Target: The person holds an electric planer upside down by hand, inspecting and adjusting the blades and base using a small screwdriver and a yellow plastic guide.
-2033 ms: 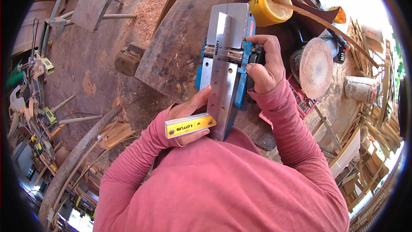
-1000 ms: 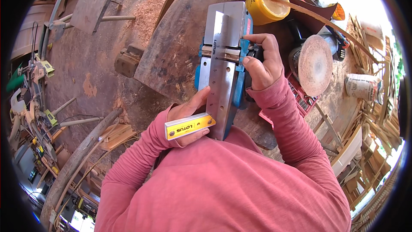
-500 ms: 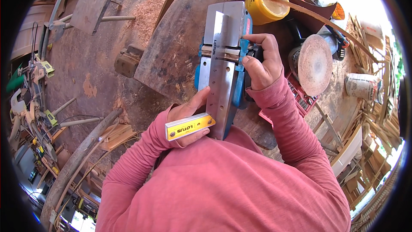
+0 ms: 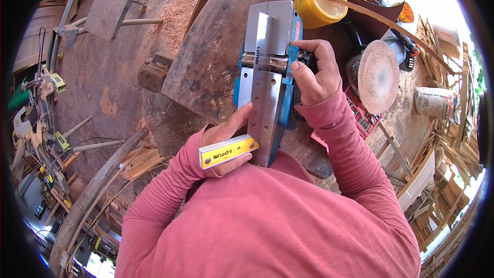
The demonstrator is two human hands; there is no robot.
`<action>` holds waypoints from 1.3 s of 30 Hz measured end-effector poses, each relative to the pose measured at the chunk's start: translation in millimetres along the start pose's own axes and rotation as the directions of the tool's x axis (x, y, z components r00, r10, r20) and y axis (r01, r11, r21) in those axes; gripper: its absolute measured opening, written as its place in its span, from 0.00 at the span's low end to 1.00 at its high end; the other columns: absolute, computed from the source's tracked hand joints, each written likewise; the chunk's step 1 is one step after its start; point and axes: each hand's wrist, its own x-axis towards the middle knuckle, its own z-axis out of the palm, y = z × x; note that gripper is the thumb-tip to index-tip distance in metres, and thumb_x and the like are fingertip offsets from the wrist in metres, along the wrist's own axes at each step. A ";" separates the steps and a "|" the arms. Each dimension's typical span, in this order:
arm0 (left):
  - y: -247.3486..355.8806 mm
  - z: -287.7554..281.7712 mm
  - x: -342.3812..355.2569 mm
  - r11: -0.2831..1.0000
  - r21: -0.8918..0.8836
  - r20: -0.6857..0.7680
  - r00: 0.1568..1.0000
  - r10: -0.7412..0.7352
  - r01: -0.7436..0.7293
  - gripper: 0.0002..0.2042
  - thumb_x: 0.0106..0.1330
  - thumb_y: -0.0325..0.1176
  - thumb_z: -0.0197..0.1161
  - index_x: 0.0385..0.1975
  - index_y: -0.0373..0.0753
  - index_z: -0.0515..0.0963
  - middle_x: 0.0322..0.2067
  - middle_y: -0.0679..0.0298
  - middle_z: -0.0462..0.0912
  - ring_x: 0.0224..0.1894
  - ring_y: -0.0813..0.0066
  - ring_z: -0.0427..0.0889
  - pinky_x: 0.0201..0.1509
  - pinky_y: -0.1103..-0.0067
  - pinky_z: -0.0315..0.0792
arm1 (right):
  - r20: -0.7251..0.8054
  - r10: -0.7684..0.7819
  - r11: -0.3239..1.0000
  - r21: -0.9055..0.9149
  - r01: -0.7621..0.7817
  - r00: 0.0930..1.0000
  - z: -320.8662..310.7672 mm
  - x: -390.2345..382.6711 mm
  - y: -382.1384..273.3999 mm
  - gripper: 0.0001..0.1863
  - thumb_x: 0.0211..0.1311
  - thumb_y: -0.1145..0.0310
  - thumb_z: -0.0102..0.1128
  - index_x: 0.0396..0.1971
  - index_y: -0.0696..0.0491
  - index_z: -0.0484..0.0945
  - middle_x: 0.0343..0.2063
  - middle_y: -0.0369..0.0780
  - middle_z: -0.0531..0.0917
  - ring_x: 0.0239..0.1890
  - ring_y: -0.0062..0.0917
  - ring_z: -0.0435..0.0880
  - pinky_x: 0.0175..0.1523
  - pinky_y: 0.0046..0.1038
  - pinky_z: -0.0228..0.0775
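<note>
An electric hand planer [image 4: 276, 108] with a blue body lies upside down in front of me, its metal sole facing up and the cutter drum [image 4: 278, 62] showing across the middle. Flat along the sole rests the steel blade of a try square [image 4: 226, 151], whose stock is yellow and silver. My left hand [image 4: 224, 133] grips that stock, with a finger against the blade's edge. At the planer's right side my right hand [image 4: 316, 74] pinches the blue edge beside the drum, thumb and index finger apart along it. Its other fingers are curled and partly hidden.
A worn wooden bench [image 4: 206, 56] lies under the planer. Beyond it stands a yellow tub [image 4: 314, 7] with a wooden stick across it. To the right are a round sanding disc [image 4: 378, 77], a red tool case [image 4: 355, 123] and a white bucket [image 4: 435, 104]. Clamps line the left.
My right thumb has shifted slightly up along the planer's edge, toward the drum. The try square and my left hand stay practically where they were.
</note>
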 end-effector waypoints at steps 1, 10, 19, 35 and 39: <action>0.4 -0.5 0.5 1.000 0.016 0.000 1.000 0.024 -0.024 0.50 0.63 0.29 0.64 0.81 0.25 0.40 0.77 0.38 0.60 0.76 0.52 0.70 0.79 0.68 0.64 | -0.002 0.006 1.000 0.006 -0.006 1.000 0.0 0.1 -0.1 0.19 0.61 0.67 0.63 0.50 0.59 0.80 0.41 0.47 0.77 0.43 0.39 0.80 0.53 0.36 0.74; 6.7 -2.7 1.4 0.999 0.012 0.038 0.999 0.039 -0.040 0.51 0.65 0.26 0.62 0.82 0.28 0.34 0.69 0.39 0.73 0.70 0.51 0.77 0.75 0.68 0.67 | -0.012 0.038 0.999 0.012 -0.038 0.999 0.0 -0.5 -3.0 0.18 0.61 0.67 0.63 0.49 0.59 0.81 0.42 0.48 0.79 0.43 0.40 0.81 0.53 0.36 0.75; 15.7 -4.6 1.2 0.996 0.087 0.023 0.999 0.025 -0.027 0.50 0.66 0.25 0.62 0.82 0.28 0.34 0.69 0.40 0.74 0.69 0.51 0.78 0.75 0.68 0.67 | -0.017 0.023 1.000 -0.004 -0.023 1.000 -0.2 0.7 -4.5 0.17 0.62 0.68 0.63 0.49 0.59 0.81 0.41 0.48 0.79 0.42 0.39 0.81 0.52 0.36 0.75; 18.5 -5.2 2.4 0.999 0.039 0.023 1.000 0.021 -0.022 0.50 0.67 0.26 0.62 0.83 0.30 0.34 0.72 0.40 0.70 0.72 0.53 0.75 0.76 0.67 0.66 | -0.025 0.016 1.000 0.013 -0.016 1.000 1.0 0.4 -1.6 0.17 0.64 0.66 0.63 0.50 0.59 0.81 0.41 0.48 0.79 0.43 0.39 0.81 0.53 0.36 0.74; 19.3 -4.9 1.6 1.000 0.018 0.023 1.000 -0.012 0.011 0.50 0.66 0.26 0.63 0.83 0.30 0.36 0.73 0.40 0.68 0.75 0.52 0.72 0.77 0.67 0.64 | -0.016 0.021 1.000 0.013 -0.021 1.000 0.6 -0.1 -3.2 0.17 0.65 0.66 0.63 0.50 0.58 0.81 0.41 0.47 0.78 0.43 0.39 0.81 0.53 0.36 0.74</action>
